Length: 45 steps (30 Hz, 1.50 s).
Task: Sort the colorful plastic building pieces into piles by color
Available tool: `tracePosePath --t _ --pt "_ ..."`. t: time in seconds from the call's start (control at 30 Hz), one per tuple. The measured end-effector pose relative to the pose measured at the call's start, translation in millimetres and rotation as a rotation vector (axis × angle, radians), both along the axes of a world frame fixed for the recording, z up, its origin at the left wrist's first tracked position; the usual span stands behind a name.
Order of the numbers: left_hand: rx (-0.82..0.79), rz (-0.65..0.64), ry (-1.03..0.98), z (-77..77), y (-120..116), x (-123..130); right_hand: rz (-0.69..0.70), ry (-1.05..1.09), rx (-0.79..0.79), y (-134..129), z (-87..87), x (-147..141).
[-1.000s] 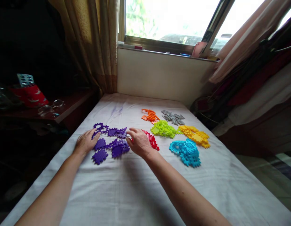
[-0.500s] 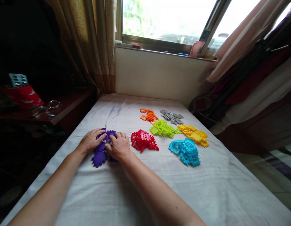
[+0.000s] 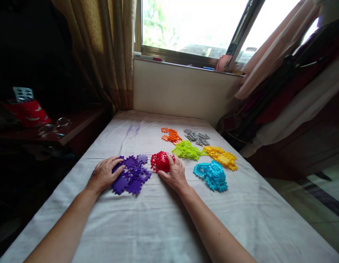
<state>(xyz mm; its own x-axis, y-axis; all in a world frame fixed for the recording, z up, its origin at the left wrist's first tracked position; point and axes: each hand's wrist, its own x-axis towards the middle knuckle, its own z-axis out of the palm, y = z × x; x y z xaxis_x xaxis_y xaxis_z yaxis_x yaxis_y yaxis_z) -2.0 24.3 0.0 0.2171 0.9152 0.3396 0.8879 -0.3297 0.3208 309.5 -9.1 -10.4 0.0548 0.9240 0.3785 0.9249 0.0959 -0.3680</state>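
A pile of purple interlocking plastic tiles [image 3: 134,176] with notched edges lies at the left of the sheet. My left hand [image 3: 103,176] rests against the pile's left side, its fingers stretched over the edge. My right hand [image 3: 175,173] lies on the right side of a heap of red interlocking tiles [image 3: 157,162], fingers apart, covering part of it. Neither hand lifts a tile. Beyond and to the right are heaps of lime green tiles [image 3: 187,150] and light blue tiles [image 3: 212,176].
Orange tiles [image 3: 171,135], grey tiles [image 3: 197,137] and yellow tiles [image 3: 221,157] form further heaps toward the back right. A pale sheet [image 3: 125,230] covers the surface. On a dark side table [image 3: 76,124] at left stand eyeglasses [image 3: 54,126] and a red container [image 3: 29,113].
My right hand has moved right from the purple tiles onto the red heap. My left hand has shifted slightly down, and more of the purple pile shows.
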Motion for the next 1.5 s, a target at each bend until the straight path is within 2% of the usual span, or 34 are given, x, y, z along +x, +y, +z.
tracePosePath --t 0.07,0.17,0.4,0.53,0.63,0.73,0.8,0.87,0.97,1.07,1.2,1.33,1.5 --pt "0.004 -0.003 0.007 0.4 -1.4 0.8 0.023 0.009 -0.005 11.8 -7.9 -4.2" --pt "0.014 -0.003 0.012 0.1 -2.7 0.9 0.031 0.030 0.000 33.4 -10.3 -17.5" --pt "0.025 -0.019 0.005 -3.6 -3.8 -0.9 -0.011 0.029 -0.076 91.4 0.1 -36.6" --pt "0.029 -0.023 -0.002 -4.7 -5.6 0.0 -0.037 0.016 -0.026 102.4 5.3 -43.2" --pt "0.038 -0.022 -0.010 -2.6 -7.1 1.8 0.044 0.025 0.101 90.3 9.4 -50.0" --pt "0.076 -0.008 0.003 4.2 -9.4 2.5 0.323 0.014 0.110 71.1 12.1 -62.4" --pt "0.118 0.055 0.039 9.1 -10.9 1.2 0.440 -0.005 0.053 60.9 12.8 -72.9" --pt "0.142 0.176 0.077 11.0 -11.7 -1.2 0.445 -0.022 -0.008 54.1 13.3 -82.2" --pt "0.060 0.300 0.100 5.5 -11.0 -3.5 0.428 -0.041 -0.074 46.7 15.0 -87.9" --pt "-0.039 0.235 0.078 -4.0 -10.2 0.6 0.429 -0.041 -0.083 36.4 17.6 -80.2" --pt "-0.035 0.079 -0.006 -9.4 -14.5 16.3 0.393 -0.004 -0.111 15.9 20.2 -51.0" --pt "-0.014 -0.004 -0.110 -4.9 -23.1 33.2 0.367 0.042 -0.150 -6.8 20.8 -15.4" --pt "-0.025 0.036 -0.259 7.4 -31.2 41.2 0.373 0.134 -0.128 -28.2 16.8 4.3"
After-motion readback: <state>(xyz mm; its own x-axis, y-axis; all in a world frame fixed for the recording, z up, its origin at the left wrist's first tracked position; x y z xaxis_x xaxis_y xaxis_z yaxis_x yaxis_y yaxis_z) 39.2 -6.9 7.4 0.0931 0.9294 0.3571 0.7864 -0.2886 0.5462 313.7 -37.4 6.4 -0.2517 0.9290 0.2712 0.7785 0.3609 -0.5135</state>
